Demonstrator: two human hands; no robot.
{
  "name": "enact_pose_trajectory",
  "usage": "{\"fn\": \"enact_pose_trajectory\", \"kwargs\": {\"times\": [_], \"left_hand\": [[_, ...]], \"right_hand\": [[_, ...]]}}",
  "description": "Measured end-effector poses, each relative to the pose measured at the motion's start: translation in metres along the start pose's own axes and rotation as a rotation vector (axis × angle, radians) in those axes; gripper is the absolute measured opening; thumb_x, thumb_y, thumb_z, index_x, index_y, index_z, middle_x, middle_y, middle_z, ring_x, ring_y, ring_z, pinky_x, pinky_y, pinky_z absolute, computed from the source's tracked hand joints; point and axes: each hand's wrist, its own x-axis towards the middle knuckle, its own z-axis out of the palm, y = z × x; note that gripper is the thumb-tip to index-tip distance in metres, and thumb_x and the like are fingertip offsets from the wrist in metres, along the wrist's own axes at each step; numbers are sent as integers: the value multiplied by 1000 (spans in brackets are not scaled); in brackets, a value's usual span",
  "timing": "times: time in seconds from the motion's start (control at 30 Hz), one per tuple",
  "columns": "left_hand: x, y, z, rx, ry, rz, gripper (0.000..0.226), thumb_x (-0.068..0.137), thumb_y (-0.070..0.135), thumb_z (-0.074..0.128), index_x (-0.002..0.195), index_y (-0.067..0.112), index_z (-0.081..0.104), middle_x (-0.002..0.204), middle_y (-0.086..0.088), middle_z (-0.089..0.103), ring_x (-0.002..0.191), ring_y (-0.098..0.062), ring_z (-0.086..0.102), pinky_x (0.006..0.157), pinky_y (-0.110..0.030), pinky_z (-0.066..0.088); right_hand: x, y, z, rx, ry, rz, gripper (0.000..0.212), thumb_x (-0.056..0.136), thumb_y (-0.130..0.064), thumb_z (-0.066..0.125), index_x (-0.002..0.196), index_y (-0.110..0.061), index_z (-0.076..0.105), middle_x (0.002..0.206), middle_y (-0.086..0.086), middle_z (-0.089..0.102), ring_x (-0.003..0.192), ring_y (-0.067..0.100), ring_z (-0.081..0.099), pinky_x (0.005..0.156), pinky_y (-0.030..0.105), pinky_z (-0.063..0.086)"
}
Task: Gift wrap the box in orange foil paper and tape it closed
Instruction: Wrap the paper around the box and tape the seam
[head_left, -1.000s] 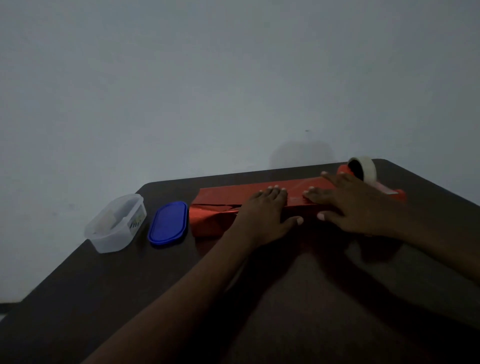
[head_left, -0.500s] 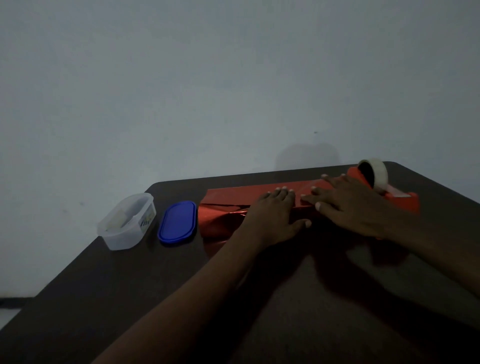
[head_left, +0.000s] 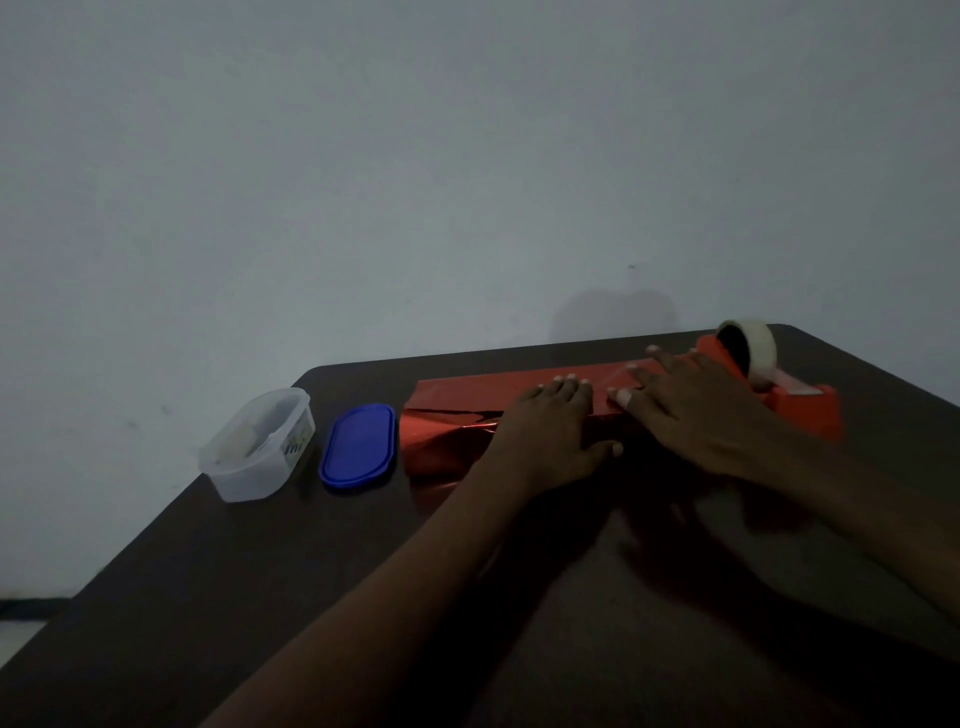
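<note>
Box: a long box wrapped in shiny orange foil paper (head_left: 457, 415) lies flat on the dark brown table (head_left: 260, 597), right of centre in the frame, its loose left end crumpled and open.
Left hand: the left hand (head_left: 550, 436) lies palm down on the middle of the foil, its fingers (head_left: 566, 387) straight and pressing the top, thumb spread to the right; it grasps nothing.
Right hand: the right hand (head_left: 691, 410) lies flat on the foil's right part, just beside the left hand, fingers spread and extended, pressing down without clasping anything.
Tape: an orange tape dispenser with a pale roll of tape (head_left: 789, 395) stands at the far right edge of the table, just behind the right hand.
Container: a clear plastic tub (head_left: 260, 447) sits at the left of the table; what it holds is too dim to tell.
Lid: a blue oval plastic lid (head_left: 358, 447) lies flat between the tub and the foil's left end.
Background: a plain pale wall (head_left: 415, 156) fills the upper frame.
</note>
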Motion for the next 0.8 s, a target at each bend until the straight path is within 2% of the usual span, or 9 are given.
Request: {"fn": "enact_pose_trajectory", "kwargs": {"times": [0.07,0.17,0.3,0.4,0.47,0.53,0.6,0.7,0.8], "left_hand": [[1,1,0,2,-5,-6,86,92,65,39,153,7,23,160,-13,24,148,-25,21,121,-42,20],[2,2,0,1,-15,-13,85,92,64,39,154,8,22,160,-13,23,149,-25,20,121,-41,19],[0,1,-2,-3,-17,-10,85,93,63,40,154,8,20,161,-12,21,149,-24,18,121,-40,17],[-1,2,-2,3,-5,-8,85,92,64,40,154,9,21,161,-12,22,149,-24,19,121,-40,18],[-1,2,-2,8,1,-10,86,92,66,39,154,9,22,160,-12,23,149,-24,20,121,-40,19],[-1,3,-1,14,7,-14,86,91,66,39,154,9,22,160,-12,24,149,-24,20,121,-40,19],[-2,2,-2,16,12,-13,86,92,66,39,154,9,22,160,-12,24,149,-24,20,121,-39,18],[-2,2,-2,13,4,-13,86,92,66,39,154,9,21,161,-12,23,149,-24,20,121,-39,17],[-1,3,-3,21,13,-5,85,92,65,39,153,9,24,160,-11,26,148,-24,22,120,-39,19]], "right_hand": [[-1,-1,2,73,10,0,61,101,-51,30,149,-14,38,158,8,30,148,18,19,120,37,10],[-9,-2,2,208,-11,-32,60,98,-56,30,147,-24,42,159,5,29,148,17,19,121,39,10],[-17,7,3,85,11,13,56,100,-57,25,143,-31,47,158,5,31,147,22,20,120,41,8],[-19,24,0,55,12,69,72,93,-72,10,141,-34,49,156,5,34,145,29,25,118,51,20],[-22,31,-4,90,41,56,67,96,-66,19,138,-28,54,151,8,42,141,28,34,116,47,27],[-25,33,-14,106,142,26,54,97,-55,34,126,-21,66,135,10,58,130,27,48,106,40,37],[-28,37,-23,129,293,81,41,97,-43,45,104,-16,75,106,11,70,102,30,62,82,32,43],[-33,48,-35,13,464,245,45,92,-40,44,81,-10,75,72,13,67,64,32,60,61,30,37],[-39,57,-48,-103,390,503,37,91,-37,54,81,-4,68,64,10,55,63,33,57,59,30,35]]}}
